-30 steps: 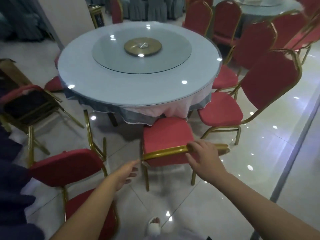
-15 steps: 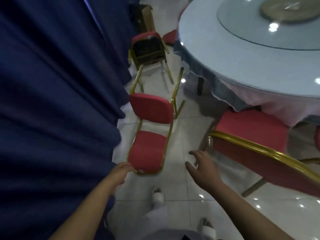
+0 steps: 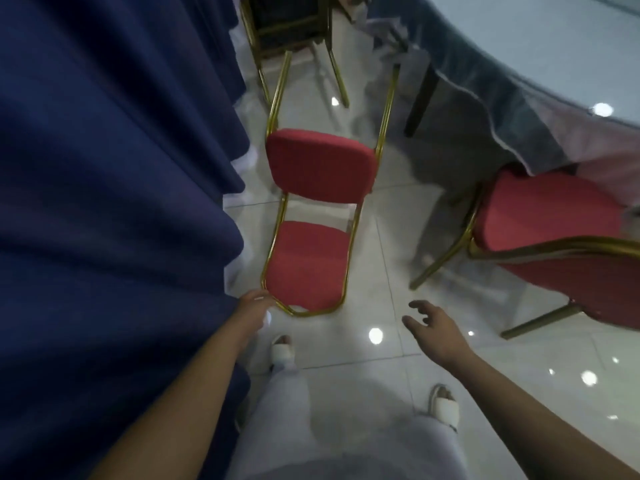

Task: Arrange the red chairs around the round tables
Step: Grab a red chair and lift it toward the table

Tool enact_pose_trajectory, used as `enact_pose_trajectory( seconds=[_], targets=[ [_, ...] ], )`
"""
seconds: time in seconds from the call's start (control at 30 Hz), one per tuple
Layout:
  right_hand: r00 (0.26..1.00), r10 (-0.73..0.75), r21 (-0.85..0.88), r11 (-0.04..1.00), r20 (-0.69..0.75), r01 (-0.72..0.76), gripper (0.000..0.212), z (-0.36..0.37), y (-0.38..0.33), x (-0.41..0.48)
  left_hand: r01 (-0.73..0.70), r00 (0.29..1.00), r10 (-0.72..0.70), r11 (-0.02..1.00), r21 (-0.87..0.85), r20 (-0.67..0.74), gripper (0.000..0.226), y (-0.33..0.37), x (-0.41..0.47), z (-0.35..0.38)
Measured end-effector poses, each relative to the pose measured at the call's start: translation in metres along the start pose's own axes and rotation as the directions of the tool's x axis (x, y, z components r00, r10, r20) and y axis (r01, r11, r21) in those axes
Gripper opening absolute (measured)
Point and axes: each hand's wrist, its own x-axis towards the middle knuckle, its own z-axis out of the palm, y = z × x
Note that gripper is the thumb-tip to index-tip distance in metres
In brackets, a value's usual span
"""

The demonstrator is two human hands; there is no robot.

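Two hands: left hand (image 3: pixel 254 304) on 7 o'clock frame corner of tipped chair (image 3: pixel 308 268), grip I can't tell; right hand (image 3: pixel 437 329) at its 4, spread, empty. Three chairs: upright chair (image 3: pixel 550 213) at 3, third chair (image 3: pixel 287 26) at 12. One round table (image 3: pixel 554 57) at 1.

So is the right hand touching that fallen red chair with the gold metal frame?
Apart: head view shows floor between right hand and red chair.

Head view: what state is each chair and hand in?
Red gold-framed chair in the middle, tipped over, lying on its back.
Red gold-framed chair at right, upright, seat at the tablecloth.
Dark-backed gold-framed chair beyond, upright.
Left hand, at tipped chair's frame corner; grip unclear.
Right hand, open, empty.
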Motion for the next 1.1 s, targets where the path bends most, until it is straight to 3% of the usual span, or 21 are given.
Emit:
enact_pose_trajectory(
  seconds=[0.13, 0.23, 0.33, 0.43, 0.63, 0.77, 0.83, 0.93, 1.1],
  targets=[
    [0.986, 0.166, 0.054, 0.985, 0.008, -0.167, 0.046, 0.075, -0.028, 0.044, 0.056, 0.995, -0.062, 0.996, 0.076, 0.073, 0.021, -0.020, 0.079, -0.042],
    [0.966, 0.256, 0.146, 0.955, 0.032, -0.258, 0.046, 0.129, -0.054, 0.092, 0.120, 0.978, -0.144, 0.980, 0.159, 0.151, 0.009, -0.036, 0.135, -0.055],
    [0.955, 0.291, 0.287, 0.912, 0.057, -0.295, 0.046, 0.183, -0.069, 0.152, 0.160, 0.974, -0.182, 0.974, 0.159, 0.137, 0.025, -0.055, 0.204, -0.056],
    [0.953, 0.295, 0.356, 0.886, 0.060, -0.297, 0.052, 0.238, -0.061, 0.226, 0.163, 0.982, -0.172, 0.981, 0.105, 0.079, 0.009, -0.078, 0.288, -0.050],
    [0.898, 0.428, 0.466, 0.776, 0.105, -0.425, 0.078, 0.328, 0.022, 0.376, 0.116, 0.991, -0.130, 0.963, 0.243, 0.042, 0.053, -0.136, 0.460, -0.029],
    [0.921, 0.372, 0.414, 0.824, 0.118, -0.386, 0.088, 0.361, 0.088, 0.461, 0.026, 1.000, -0.027, 0.966, 0.258, 0.001, 0.076, -0.165, 0.558, -0.008],
    [0.931, 0.341, 0.416, 0.834, 0.130, -0.363, 0.078, 0.376, 0.115, 0.495, -0.002, 1.000, 0.002, 0.972, 0.234, 0.003, 0.082, -0.180, 0.601, 0.002],
    [0.942, 0.306, 0.488, 0.807, 0.136, -0.333, 0.053, 0.398, 0.140, 0.531, -0.072, 0.997, 0.070, 0.993, 0.094, 0.027, 0.067, -0.204, 0.648, 0.021],
    [0.947, 0.267, 0.569, 0.756, 0.180, -0.322, 0.055, 0.405, 0.152, 0.565, -0.178, 0.982, 0.182, 0.982, -0.066, 0.057, 0.055, -0.215, 0.672, 0.033]
  ],
)
